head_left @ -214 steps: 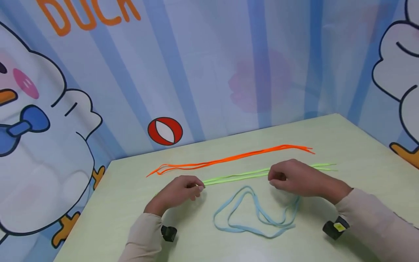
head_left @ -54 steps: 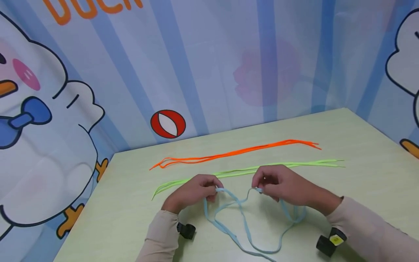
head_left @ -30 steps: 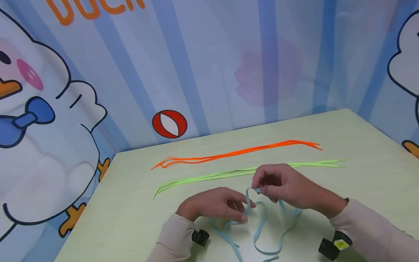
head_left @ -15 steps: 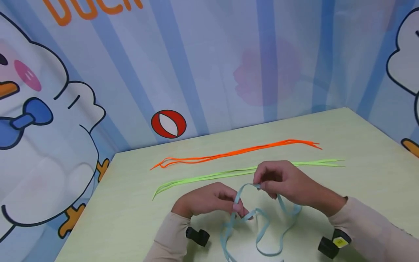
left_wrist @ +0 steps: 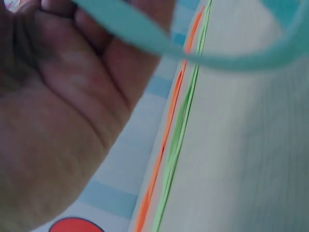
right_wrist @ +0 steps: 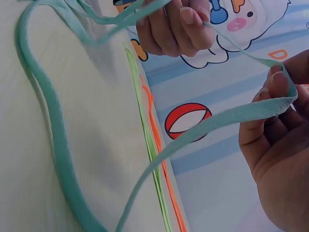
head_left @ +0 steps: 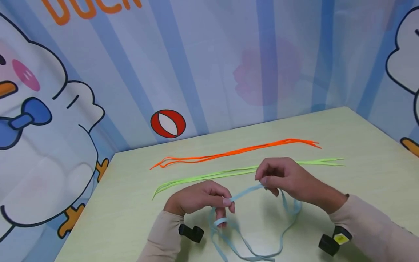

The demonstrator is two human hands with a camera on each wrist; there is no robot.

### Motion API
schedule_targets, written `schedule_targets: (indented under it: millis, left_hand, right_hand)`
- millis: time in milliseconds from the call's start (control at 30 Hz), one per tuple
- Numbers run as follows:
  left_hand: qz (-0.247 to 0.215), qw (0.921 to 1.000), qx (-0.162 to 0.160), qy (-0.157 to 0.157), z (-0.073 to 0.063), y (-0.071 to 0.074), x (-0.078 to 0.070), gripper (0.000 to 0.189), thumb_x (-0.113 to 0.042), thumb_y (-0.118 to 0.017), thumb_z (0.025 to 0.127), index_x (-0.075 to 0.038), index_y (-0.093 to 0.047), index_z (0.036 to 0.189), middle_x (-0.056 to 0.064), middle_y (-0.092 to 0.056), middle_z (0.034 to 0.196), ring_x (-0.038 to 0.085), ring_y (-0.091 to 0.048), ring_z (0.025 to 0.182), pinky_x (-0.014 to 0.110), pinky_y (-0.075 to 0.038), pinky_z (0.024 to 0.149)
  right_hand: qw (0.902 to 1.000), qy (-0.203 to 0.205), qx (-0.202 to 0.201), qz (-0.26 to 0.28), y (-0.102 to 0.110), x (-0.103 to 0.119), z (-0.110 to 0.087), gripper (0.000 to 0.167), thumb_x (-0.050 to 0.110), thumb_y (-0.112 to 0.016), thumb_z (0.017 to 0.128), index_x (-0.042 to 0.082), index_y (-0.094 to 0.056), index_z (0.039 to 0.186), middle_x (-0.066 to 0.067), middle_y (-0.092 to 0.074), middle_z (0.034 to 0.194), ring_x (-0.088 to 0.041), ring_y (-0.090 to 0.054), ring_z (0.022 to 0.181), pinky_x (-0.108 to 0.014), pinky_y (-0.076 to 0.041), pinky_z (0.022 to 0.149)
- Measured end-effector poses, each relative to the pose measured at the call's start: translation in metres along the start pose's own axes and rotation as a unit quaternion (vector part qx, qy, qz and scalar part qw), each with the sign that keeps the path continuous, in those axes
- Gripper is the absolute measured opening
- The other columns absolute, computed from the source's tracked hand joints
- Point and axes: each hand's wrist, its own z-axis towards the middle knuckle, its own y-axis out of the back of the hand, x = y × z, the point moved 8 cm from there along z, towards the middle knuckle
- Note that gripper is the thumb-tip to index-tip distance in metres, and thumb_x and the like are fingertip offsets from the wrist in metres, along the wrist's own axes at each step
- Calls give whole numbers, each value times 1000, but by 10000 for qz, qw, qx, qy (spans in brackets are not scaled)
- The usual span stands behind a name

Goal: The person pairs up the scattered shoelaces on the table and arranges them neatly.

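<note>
A flat light-blue shoelace [head_left: 246,192] runs between both hands, with its rest hanging in loops down to the table. My left hand [head_left: 199,198] pinches it between thumb and index finger, and another loop passes over a lower finger. Up and to the right, my right hand [head_left: 288,178] pinches the same lace at its fingertips. In the right wrist view the blue lace [right_wrist: 203,126] bends round the right thumb and fingers [right_wrist: 277,87]. The left wrist view shows the left palm [left_wrist: 63,111] with the lace crossing its fingers.
Behind the hands, green laces [head_left: 203,177] lie stretched across the pale table [head_left: 131,189]. Farther back, orange laces [head_left: 235,152] lie roughly parallel to them. A blue-striped backdrop with printed ducks [head_left: 49,163] stands along the table's far edge.
Earlier the hands were at the green laces, then they picked up the blue one. Over the last second the left hand moved left, drawing the blue lace straighter between the hands.
</note>
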Motion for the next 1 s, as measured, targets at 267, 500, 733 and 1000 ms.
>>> schedule_targets:
  millis: [267, 500, 733, 1000]
  left_hand:
    - [347, 9980, 48, -525, 5, -7, -15, 29, -13, -51, 103, 10, -69, 101, 7, -66, 80, 20, -63, 76, 40, -53, 86]
    - [394, 9982, -322, -303, 3, 2, -9, 30, -19, -52, 104, 6, -68, 106, 10, -70, 87, 20, -62, 80, 36, -54, 80]
    - [-49, 9966, -820, 90, 3, 11, 4, 22, -10, -63, 97, 7, -66, 110, 11, -69, 83, 19, -61, 68, 29, -54, 62]
    - [-6, 9953, -956, 181, 5, 14, 6, 24, -12, -68, 94, 8, -67, 106, 8, -66, 80, 18, -61, 68, 29, -54, 60]
  right_hand:
    - [9993, -240, -284, -56, 7, -5, 0, 9, 0, -57, 99, 5, -63, 103, -13, -55, 75, -26, -53, 57, -33, -50, 57]
    - [9990, -264, -370, -22, 10, -7, -1, 8, 0, -58, 99, 4, -63, 103, -14, -55, 75, -26, -54, 57, -34, -52, 56]
    - [9987, -259, -433, -10, 12, -8, -2, 9, -1, -58, 98, 4, -63, 103, -13, -55, 75, -26, -53, 58, -34, -52, 57]
    - [9991, -238, -335, -97, 9, -10, -1, 8, 0, -59, 98, 5, -63, 102, -13, -55, 76, -26, -54, 58, -34, -51, 56]
